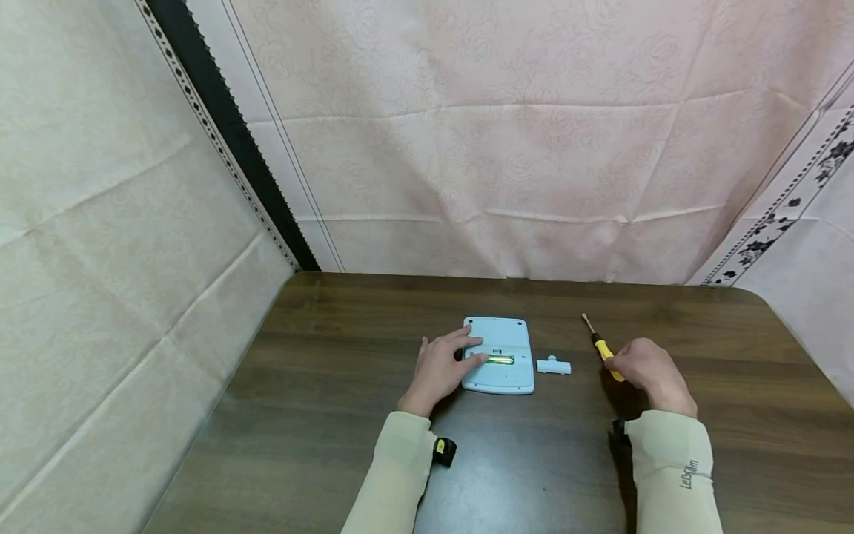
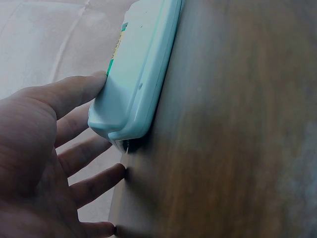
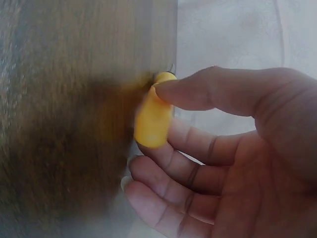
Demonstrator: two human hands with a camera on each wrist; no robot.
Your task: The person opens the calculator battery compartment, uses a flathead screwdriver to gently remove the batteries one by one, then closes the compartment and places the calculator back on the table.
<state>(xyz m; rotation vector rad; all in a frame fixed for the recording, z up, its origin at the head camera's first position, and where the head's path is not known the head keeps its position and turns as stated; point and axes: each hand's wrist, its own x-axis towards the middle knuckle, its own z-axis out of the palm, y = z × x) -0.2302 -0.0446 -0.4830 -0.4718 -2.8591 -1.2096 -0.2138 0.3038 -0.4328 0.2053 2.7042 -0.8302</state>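
A light blue device, flat and rounded like a calculator, lies back side up on the table. Its battery compartment is uncovered and a green battery sits inside. My left hand rests on the device's left side with fingers spread, the thumb near the battery; the left wrist view shows the thumb against its surface. To the right of the device lies the small light blue battery cover. My right hand pinches the yellow handle of a screwdriver between thumb and fingers, its metal shaft pointing away from me.
The brown wooden table ends at a back edge against a pale patterned cloth. Another cloth hangs along the left side. A dark wrist camera sits at the left cuff.
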